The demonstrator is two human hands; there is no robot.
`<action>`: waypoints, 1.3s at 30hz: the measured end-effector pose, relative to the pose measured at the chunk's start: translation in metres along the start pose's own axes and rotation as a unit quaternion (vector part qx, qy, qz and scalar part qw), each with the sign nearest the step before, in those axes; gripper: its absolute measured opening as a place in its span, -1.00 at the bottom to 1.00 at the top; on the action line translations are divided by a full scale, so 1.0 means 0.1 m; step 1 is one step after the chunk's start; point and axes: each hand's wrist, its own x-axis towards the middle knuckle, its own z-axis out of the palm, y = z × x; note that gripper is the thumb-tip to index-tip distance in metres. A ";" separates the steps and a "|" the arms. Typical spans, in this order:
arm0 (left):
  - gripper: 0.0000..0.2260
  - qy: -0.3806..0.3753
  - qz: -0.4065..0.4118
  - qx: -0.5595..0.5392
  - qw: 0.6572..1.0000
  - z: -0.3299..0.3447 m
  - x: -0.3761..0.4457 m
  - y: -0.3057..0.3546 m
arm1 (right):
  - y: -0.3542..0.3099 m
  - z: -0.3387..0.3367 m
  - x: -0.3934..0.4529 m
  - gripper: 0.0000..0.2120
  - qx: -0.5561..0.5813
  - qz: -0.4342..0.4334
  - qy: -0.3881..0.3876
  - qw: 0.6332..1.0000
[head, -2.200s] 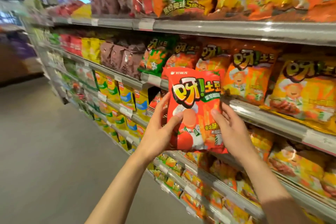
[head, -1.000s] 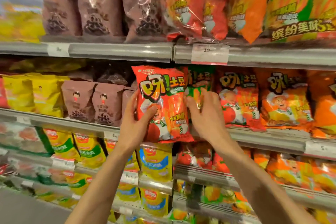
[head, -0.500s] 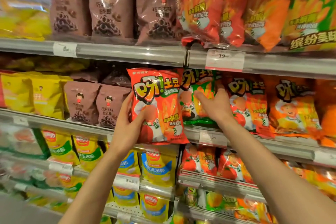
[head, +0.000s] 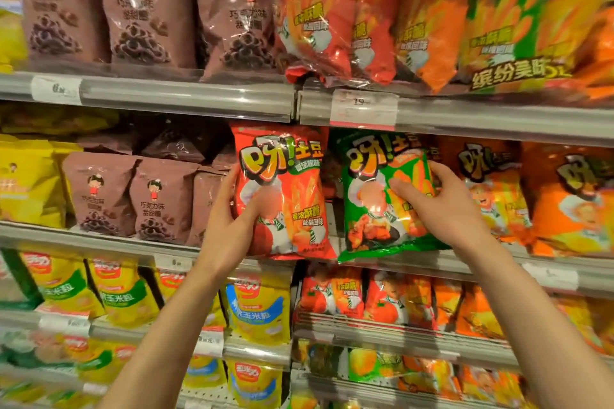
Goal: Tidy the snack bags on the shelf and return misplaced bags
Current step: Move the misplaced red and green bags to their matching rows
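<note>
- While both arms are reaching up to the middle shelf (head: 465, 264), the left hand (head: 232, 222) is gripping the red bag (head: 285, 183) by its left edge, thumb curling across the front and fingers wrapping behind.
- The red bag is standing upright in front of the shelf lip, its bottom edge hanging just past the rail.
- The right hand (head: 442, 202) is holding the green bag (head: 375, 196) on its right side, thumb pressing the front and fingers curling over the right edge.
- The green bag is sitting upright at the shelf's front, just beside the red bag, their edges touching or nearly so.
- Orange bags (head: 564, 199) are standing right of the green bag, in the same row.
- Brown bags (head: 129, 196) are lining the shelf left of the red bag, with yellow bags (head: 26, 179) further left.
- A price tag (head: 363, 108) reading 19 is sitting on the rail above.
</note>
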 end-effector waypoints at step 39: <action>-0.49 0.042 0.121 0.354 0.926 1.07 0.59 -0.19 | 0.54 -0.65 -0.31 -0.56 0.055 0.026 0.049 0.997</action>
